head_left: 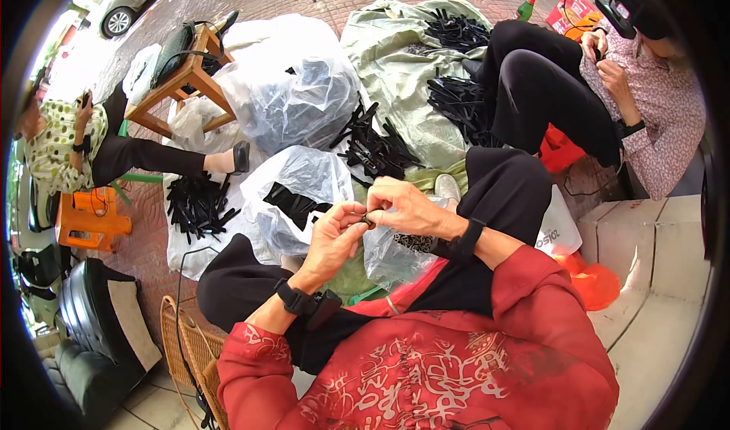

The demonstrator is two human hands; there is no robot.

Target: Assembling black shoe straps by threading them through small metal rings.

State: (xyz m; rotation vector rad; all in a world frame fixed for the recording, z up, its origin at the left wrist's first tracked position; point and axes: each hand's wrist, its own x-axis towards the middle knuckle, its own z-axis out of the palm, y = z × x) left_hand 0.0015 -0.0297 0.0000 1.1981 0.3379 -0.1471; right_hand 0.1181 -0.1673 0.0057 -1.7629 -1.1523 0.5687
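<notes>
Above my lap, my left hand (331, 241) and my right hand (411, 208) meet fingertip to fingertip. Both pinch a small dark piece (369, 222), mostly hidden by the fingers, so its kind does not show. Just beyond my left hand lies a clear plastic bag (283, 173) with black strips (293, 202) inside. Below my right hand hangs another clear bag (394, 261), holding small dark, speckled pieces (414, 241). A loose heap of black strip-like parts (376, 147) spreads on the ground ahead of the hands.
A large white plastic bag (285, 99) and a pale green sheet (388, 57) with more black strips lie ahead. One person (68, 137) sits at left, another (646, 95) at right, each handling something small. An orange stool (91, 221), wooden stool (205, 72) and tiled ledge (631, 247) stand around.
</notes>
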